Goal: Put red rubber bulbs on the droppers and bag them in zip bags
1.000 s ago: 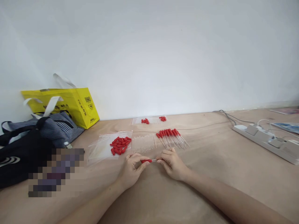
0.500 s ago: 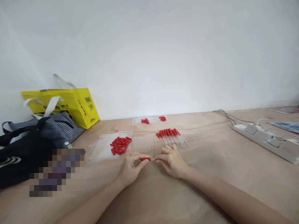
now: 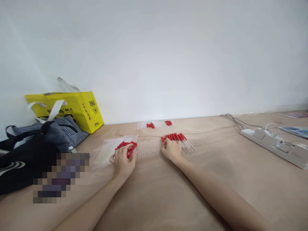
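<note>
My left hand (image 3: 124,162) reaches over a pile of small red sleeve-like pieces (image 3: 133,147), fingers apart and bent down onto it. The pile lies on a clear zip bag (image 3: 104,150), and the hand covers part of it. Beside it is a row of thin whitish sticks (image 3: 149,148). At the left end of a row of red-capped sticks (image 3: 179,137), my right hand (image 3: 171,149) has its fingers curled together against the row. Whatever is between those fingertips is hidden.
Farther back, another clear bag (image 3: 158,124) carries two small groups of red pieces. A yellow bag (image 3: 91,112), a striped bag (image 3: 60,136) and a black bag (image 3: 24,163) crowd the left. At right lies a power strip (image 3: 271,146) with plugs and cables.
My hands have parted from the red piece and stick they held together in front. The left moved left to the red pile; the right moved forward to the red-capped row.
</note>
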The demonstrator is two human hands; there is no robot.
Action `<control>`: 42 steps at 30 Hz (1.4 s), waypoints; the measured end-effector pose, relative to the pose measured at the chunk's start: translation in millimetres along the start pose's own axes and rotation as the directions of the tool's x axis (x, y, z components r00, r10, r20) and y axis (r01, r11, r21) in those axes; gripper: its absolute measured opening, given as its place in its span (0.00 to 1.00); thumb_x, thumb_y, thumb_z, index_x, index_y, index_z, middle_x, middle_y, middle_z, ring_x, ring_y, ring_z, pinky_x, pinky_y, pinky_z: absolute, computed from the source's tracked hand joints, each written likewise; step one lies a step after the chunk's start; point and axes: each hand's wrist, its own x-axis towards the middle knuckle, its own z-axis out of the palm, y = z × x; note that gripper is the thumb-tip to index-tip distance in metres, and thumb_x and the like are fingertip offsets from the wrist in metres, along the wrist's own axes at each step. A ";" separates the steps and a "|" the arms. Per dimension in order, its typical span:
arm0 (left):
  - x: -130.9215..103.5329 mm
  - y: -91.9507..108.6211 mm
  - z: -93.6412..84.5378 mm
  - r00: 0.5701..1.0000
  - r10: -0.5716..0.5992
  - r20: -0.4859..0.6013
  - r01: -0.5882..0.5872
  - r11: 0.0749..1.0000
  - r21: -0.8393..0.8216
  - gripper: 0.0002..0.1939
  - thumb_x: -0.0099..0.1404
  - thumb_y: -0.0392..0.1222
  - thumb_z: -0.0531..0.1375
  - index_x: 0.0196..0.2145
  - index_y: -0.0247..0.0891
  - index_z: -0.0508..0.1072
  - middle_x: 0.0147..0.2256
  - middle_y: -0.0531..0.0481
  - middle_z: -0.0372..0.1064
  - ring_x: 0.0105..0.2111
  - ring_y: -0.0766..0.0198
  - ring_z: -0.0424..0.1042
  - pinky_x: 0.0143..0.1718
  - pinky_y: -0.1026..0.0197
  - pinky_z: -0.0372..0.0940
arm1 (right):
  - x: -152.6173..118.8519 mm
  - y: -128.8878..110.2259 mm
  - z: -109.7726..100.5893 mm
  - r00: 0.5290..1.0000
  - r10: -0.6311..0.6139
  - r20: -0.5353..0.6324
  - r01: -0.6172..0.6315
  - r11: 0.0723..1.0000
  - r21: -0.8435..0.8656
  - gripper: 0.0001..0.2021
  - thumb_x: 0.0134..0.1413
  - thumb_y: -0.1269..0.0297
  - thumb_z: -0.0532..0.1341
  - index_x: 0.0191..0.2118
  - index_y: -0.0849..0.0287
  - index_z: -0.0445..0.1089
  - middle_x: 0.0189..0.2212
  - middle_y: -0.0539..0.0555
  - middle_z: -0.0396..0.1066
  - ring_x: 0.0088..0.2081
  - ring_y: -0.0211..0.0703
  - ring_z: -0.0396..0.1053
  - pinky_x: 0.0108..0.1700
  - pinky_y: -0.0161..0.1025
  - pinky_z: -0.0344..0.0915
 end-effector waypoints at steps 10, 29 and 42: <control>19.2 -10.6 -5.0 0.992 -0.098 0.077 0.078 0.970 0.228 0.13 0.56 0.44 0.53 0.38 0.43 0.71 0.41 0.45 0.65 0.45 0.51 0.58 0.44 0.48 0.48 | 4.3 -2.5 -1.4 0.999 -0.015 0.049 0.017 0.999 -0.039 0.10 0.50 0.63 0.51 0.33 0.56 0.69 0.33 0.54 0.72 0.39 0.44 0.65 0.42 0.42 0.46; 54.7 -4.4 8.9 0.987 0.140 0.078 -0.161 0.873 0.460 0.14 0.59 0.41 0.51 0.25 0.37 0.74 0.36 0.41 0.68 0.43 0.50 0.60 0.47 0.44 0.43 | 22.4 -26.1 -8.0 0.969 0.083 0.232 -0.070 0.995 -0.067 0.08 0.45 0.67 0.55 0.30 0.61 0.70 0.31 0.60 0.72 0.34 0.48 0.68 0.41 0.46 0.51; -22.8 17.1 -19.4 0.740 0.528 0.416 -0.390 0.841 -0.375 0.07 0.58 0.43 0.55 0.31 0.43 0.72 0.34 0.51 0.71 0.38 0.60 0.66 0.45 0.53 0.54 | -45.0 56.5 -37.0 0.885 -0.442 0.148 0.400 0.883 0.247 0.07 0.56 0.71 0.46 0.33 0.61 0.60 0.30 0.54 0.67 0.32 0.40 0.63 0.34 0.36 0.56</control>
